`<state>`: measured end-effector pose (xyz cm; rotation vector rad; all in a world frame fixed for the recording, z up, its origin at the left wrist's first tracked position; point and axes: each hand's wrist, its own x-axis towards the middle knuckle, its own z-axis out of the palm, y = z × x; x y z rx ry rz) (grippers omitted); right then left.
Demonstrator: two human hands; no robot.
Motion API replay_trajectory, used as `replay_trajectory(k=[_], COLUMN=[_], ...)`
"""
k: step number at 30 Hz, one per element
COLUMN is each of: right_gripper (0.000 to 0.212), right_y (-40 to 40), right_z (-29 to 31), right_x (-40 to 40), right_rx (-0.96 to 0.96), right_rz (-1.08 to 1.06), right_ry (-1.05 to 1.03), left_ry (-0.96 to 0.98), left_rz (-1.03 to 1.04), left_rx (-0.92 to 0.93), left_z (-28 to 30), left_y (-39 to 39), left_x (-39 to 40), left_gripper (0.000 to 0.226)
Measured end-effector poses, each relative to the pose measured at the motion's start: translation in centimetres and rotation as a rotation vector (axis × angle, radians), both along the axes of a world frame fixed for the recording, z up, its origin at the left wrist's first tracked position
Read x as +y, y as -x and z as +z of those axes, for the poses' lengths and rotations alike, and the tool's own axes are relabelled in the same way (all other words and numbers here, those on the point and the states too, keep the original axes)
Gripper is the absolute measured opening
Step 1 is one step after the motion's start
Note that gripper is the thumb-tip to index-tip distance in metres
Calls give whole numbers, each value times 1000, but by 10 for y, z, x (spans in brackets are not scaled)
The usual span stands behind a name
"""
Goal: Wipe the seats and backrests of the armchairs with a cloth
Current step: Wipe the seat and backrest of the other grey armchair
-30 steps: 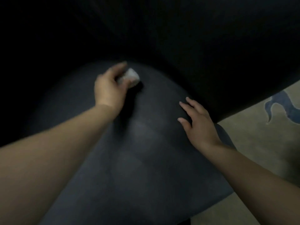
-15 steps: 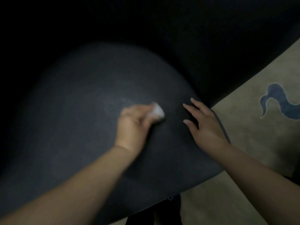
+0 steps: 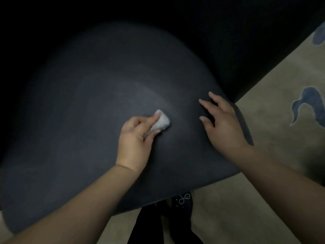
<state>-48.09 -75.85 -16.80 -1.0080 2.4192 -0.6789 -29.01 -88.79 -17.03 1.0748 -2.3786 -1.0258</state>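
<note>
A dark grey armchair seat [image 3: 91,106] fills most of the head view, with its black backrest [image 3: 202,23] in shadow behind it. My left hand [image 3: 135,140] is shut on a small wadded white cloth [image 3: 161,122], pressing it onto the seat right of centre. My right hand [image 3: 223,120] lies flat with fingers spread on the seat's right edge, a hand's width from the cloth.
Beige carpet [image 3: 263,106] with blue swirl patterns [image 3: 307,104] lies to the right and in front of the chair. My dark-clothed legs and a shoe with a beaded bow [image 3: 183,199] stand at the seat's front edge.
My left hand has swept the cloth from the back of the seat near the backrest toward the front and right. My right hand has stayed on the seat's right edge.
</note>
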Motion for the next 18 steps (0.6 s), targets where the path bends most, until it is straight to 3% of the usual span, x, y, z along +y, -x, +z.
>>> replay_trajectory(k=[2,5,8,11,15,18], right_gripper=[46,47,48,48,49,49], right_y=[-6,-7,-7,-10,-12,-18], right_z=[2,3,5,8,10,11], right_x=[-3,-10,-12,-13,-16,-17], right_rx=[20,25,0,-14,12,34], right_rz=[84,173,161,160,147,154], right_ry=[19,8,8,-11,-39,-35], left_ry=[-30,59,13,-35,-78,-124], left_rz=[46,355,572,491,248,247], left_rx=[-11,-132,-242,-264,-104,-40], left_z=[3,7,14,10,11,14], left_y=[-16,-56,-92,-82,-47,-49], left_x=[-5,-55,-89,-63,28,50], left_gripper=[49,43,43,45,50,51])
